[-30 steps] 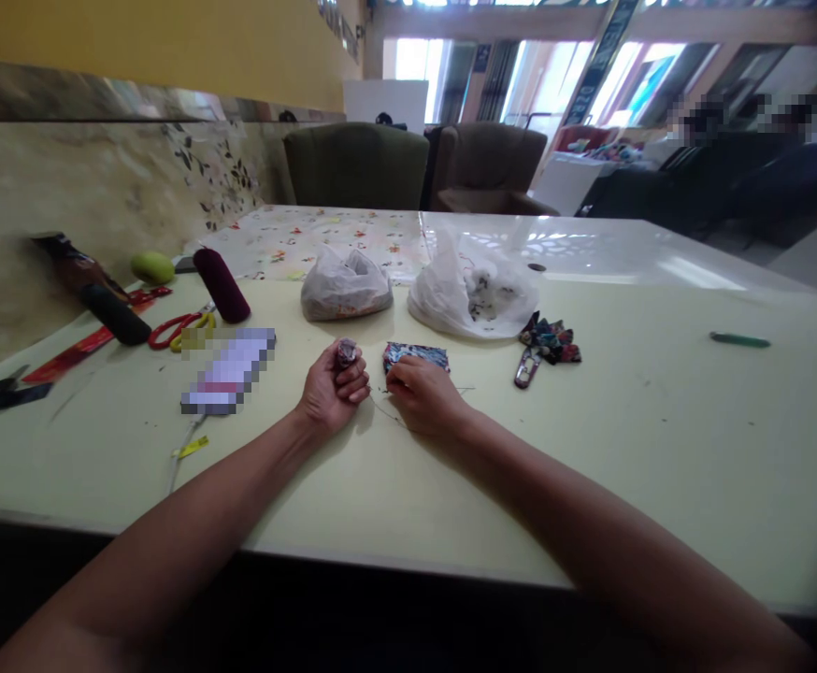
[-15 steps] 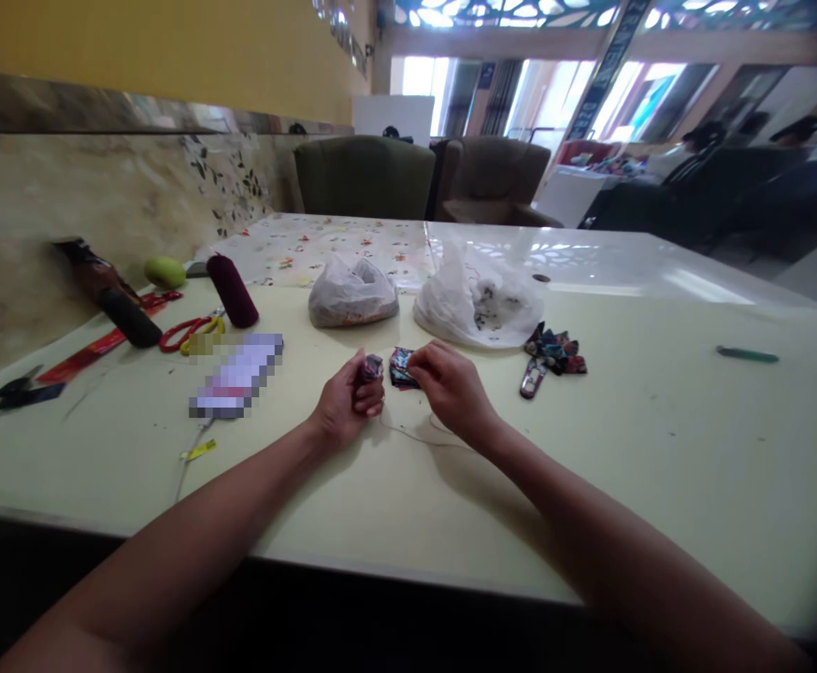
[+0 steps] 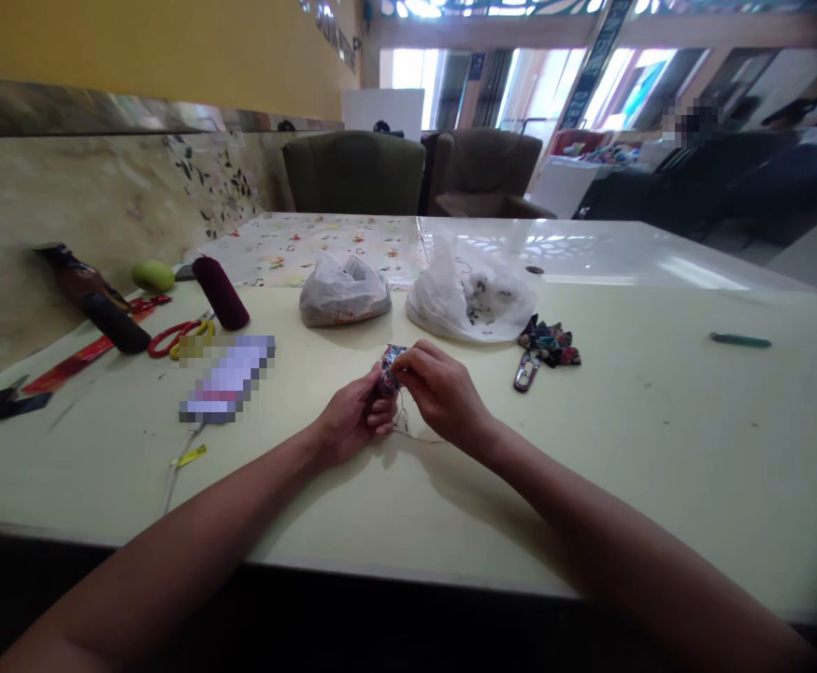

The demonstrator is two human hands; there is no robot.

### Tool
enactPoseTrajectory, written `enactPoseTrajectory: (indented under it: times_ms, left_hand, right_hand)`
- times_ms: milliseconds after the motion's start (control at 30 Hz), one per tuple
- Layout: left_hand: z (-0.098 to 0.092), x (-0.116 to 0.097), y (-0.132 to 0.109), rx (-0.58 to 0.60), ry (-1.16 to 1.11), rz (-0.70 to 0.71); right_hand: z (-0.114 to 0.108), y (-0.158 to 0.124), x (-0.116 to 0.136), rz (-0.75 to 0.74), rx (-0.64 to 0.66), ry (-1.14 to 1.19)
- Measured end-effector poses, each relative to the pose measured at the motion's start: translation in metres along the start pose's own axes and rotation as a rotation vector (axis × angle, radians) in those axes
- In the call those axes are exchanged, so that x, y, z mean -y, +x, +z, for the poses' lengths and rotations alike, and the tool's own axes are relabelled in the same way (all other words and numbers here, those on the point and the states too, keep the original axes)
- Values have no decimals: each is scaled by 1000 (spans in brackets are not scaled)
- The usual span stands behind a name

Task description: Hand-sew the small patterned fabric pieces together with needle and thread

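Observation:
My left hand is closed around a small piece of dark patterned fabric, thumb on top. Close against it, my right hand has its thumb and fingers pinched at the fabric's right edge; whether a needle is also there is too small to tell. A thin thread hangs below the hands and trails over the table. To the right lies a cluster of folded patterned fabric petals, with a metal hair clip beside it.
Two white plastic bags stand beyond my hands. At left lie a phone on a cable, scissors, a maroon thread spool, a dark spool, a bottle and a green fruit. A green pen-like object lies right.
My hands have come together, and the gap between them has closed. The fabric stack that lay between them no longer shows separately. The view has shifted slightly.

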State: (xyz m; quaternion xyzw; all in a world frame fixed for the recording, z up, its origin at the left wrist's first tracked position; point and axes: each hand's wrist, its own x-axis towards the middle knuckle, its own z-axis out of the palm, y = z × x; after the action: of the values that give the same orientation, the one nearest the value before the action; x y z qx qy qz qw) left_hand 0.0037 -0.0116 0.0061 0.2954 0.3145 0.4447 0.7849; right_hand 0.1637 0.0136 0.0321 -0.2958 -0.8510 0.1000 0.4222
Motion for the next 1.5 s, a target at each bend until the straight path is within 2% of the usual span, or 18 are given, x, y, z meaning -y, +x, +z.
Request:
enactPoseTrajectory:
  times_ms: [100,200,233,300,367,433,533,600,633,800,967,1133,1233,1367,1500]
  left_hand:
    - [-2,-2,0,10,-65,6]
    - [-3,-3,1,3,-96,-15]
    - [-3,-4,1,3,-103,-16]
    - [-3,-5,1,8,-119,5]
    - [-2,-6,1,16,-138,39]
    - [-3,-8,1,11,-168,62]
    - [-4,-13,1,-25,-224,107]
    - [-6,-19,0,-50,-259,156]
    - [-8,-23,0,-65,-277,183]
    - [-19,-44,-3,-149,-379,294]
    - [-29,-56,-4,-237,-472,358]
    - [-31,-64,-5,-334,-553,396]
    - [-31,-70,-7,-375,-589,466]
    - [-31,-77,-10,-395,-573,531]
    - [-30,-78,-13,-316,-562,526]
  right_hand:
    - [-3,-1,-2,-7,39,46]
    - [-3,-2,-4,-51,177,30]
    - [-4,-2,-5,-49,190,34]
    - [-5,0,-5,12,121,80]
    - [-5,1,-4,153,21,205]
    - [-3,2,-3,366,40,421]
    - [4,0,1,723,339,805]
    - [9,-4,2,864,527,955]
    - [10,-6,2,893,565,993]
    - [3,-6,-6,873,505,1057]
    - [-9,1,-14,866,457,1088]
    - [-15,2,-22,879,484,1052]
    - [-16,1,-29,879,500,1032]
    - [-16,2,-35,858,502,946]
    - [-12,3,-35,833,403,700]
